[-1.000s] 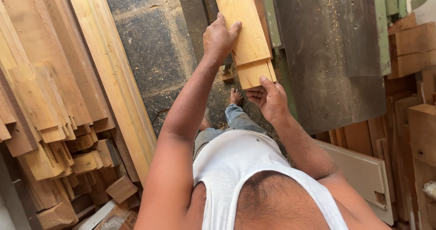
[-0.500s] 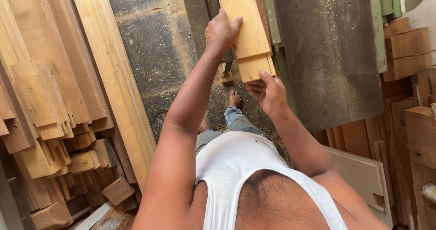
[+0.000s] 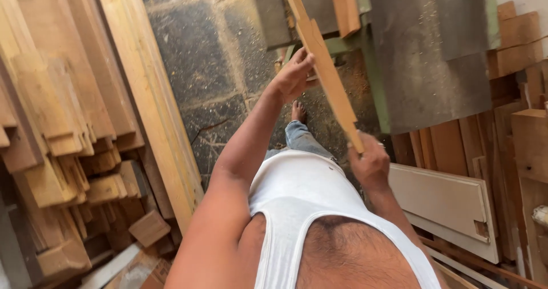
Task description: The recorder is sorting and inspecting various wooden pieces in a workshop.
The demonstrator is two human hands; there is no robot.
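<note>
Along the left wall leans a stack of boards [image 3: 63, 123], their cut ends stepped down towards the floor, with one long pale plank [image 3: 151, 100] slanting beside them; underfoot lies a stone floor [image 3: 205, 55] dusted with sawdust; ahead stands a grey metal machine table [image 3: 434, 49], a second board [image 3: 346, 3] resting near its edge; to the right a white panel [image 3: 442, 203] lies flat beside more upright timber [image 3: 528, 146], crowding the space on that side. Between all this a person holds a narrow wooden board [image 3: 325, 72], turned on edge and tilted, its far end up towards the machine and its near end down by the belly; the left hand [image 3: 292, 76], arm stretched forward, has its fingers wrapped round the board's middle; the right hand [image 3: 371, 164], elbow bent close to the body, is closed on the lower end.
</note>
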